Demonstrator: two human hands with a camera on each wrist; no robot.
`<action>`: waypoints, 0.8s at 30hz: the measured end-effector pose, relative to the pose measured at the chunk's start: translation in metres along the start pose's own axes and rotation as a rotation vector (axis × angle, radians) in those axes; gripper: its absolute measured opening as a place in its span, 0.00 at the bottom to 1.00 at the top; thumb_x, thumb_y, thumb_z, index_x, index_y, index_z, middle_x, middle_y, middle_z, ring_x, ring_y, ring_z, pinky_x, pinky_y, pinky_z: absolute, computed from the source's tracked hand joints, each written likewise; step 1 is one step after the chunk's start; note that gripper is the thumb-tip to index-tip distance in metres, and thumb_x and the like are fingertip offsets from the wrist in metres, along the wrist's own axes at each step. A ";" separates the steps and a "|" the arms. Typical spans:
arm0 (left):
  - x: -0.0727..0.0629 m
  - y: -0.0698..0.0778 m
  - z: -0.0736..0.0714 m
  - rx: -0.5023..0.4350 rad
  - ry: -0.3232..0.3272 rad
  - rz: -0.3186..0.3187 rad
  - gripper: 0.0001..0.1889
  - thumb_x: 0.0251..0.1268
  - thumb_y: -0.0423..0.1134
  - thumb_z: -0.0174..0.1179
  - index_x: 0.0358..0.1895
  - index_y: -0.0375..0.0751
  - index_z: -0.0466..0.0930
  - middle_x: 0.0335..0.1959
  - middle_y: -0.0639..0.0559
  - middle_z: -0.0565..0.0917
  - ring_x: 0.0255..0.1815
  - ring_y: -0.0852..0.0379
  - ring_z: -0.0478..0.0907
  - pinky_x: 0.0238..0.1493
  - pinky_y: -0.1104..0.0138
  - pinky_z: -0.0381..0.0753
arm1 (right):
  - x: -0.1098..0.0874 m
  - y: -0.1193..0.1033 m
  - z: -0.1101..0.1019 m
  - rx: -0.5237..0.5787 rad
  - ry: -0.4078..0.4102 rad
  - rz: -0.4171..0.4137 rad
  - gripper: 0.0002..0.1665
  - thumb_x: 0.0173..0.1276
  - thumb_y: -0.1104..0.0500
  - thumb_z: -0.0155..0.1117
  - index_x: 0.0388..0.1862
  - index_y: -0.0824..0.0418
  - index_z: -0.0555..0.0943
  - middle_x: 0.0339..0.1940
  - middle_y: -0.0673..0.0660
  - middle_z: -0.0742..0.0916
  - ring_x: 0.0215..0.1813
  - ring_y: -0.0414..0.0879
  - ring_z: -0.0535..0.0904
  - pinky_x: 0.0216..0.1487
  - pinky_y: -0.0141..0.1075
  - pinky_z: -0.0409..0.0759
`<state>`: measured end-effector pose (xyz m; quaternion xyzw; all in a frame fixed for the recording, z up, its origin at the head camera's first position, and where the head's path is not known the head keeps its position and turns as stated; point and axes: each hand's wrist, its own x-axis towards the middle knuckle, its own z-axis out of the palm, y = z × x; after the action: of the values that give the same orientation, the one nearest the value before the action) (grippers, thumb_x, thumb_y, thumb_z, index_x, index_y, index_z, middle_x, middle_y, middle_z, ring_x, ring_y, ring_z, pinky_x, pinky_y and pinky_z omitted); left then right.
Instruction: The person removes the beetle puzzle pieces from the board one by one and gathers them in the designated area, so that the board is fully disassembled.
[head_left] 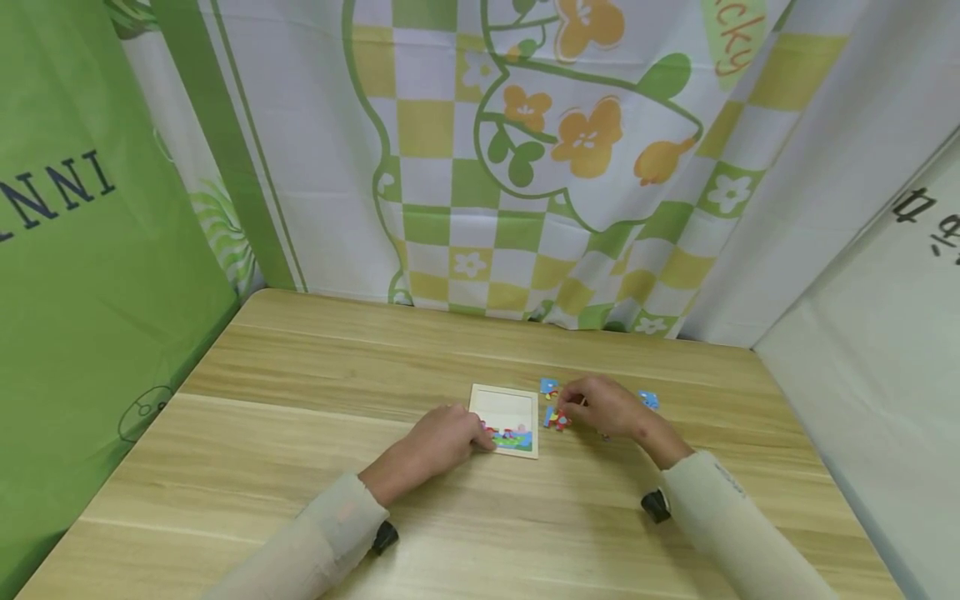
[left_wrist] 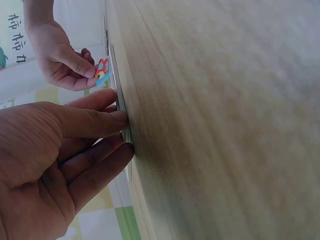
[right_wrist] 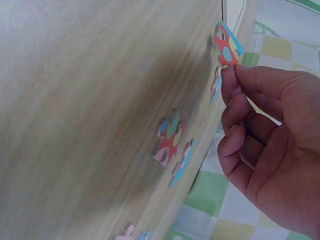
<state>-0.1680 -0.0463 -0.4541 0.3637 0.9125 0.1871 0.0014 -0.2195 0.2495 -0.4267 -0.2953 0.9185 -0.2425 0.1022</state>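
Observation:
A small square puzzle tray [head_left: 536,425] with a pale wooden rim lies on the table. Colourful pieces fill its lower part, and the upper part shows a bare white base. My left hand [head_left: 442,437] holds the tray at its lower left, thumb and fingers at the edge in the left wrist view. Just right of the tray, my right hand [head_left: 609,408] pinches a red, yellow and blue jigsaw piece [right_wrist: 228,47] between thumb and index finger. That piece is tilted up from the table, its other fingers curled below in the right wrist view.
Loose jigsaw pieces lie around the right hand: a blue one [head_left: 549,385] by the tray, another blue one [head_left: 648,400] farther right, and a red and green one [right_wrist: 170,137] under the hand. A patterned curtain [head_left: 465,208] hangs along the wooden table's [head_left: 315,400] back edge.

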 end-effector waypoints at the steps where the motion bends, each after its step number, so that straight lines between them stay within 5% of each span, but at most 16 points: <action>1: 0.000 0.000 0.000 -0.003 -0.001 -0.001 0.08 0.65 0.34 0.69 0.41 0.52 0.94 0.42 0.55 0.90 0.42 0.56 0.88 0.40 0.62 0.86 | 0.000 0.000 0.001 0.005 -0.001 -0.002 0.06 0.75 0.65 0.65 0.37 0.59 0.87 0.34 0.47 0.87 0.37 0.40 0.78 0.40 0.38 0.78; 24: -0.001 -0.001 0.000 -0.005 -0.013 -0.013 0.08 0.66 0.35 0.69 0.42 0.52 0.94 0.44 0.56 0.90 0.46 0.56 0.87 0.44 0.62 0.85 | 0.010 0.002 0.017 -0.086 0.008 0.031 0.08 0.76 0.61 0.64 0.35 0.56 0.85 0.32 0.44 0.86 0.36 0.38 0.79 0.40 0.40 0.79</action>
<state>-0.1681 -0.0471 -0.4548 0.3589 0.9144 0.1871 0.0098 -0.2227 0.2388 -0.4427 -0.2842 0.9329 -0.2024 0.0895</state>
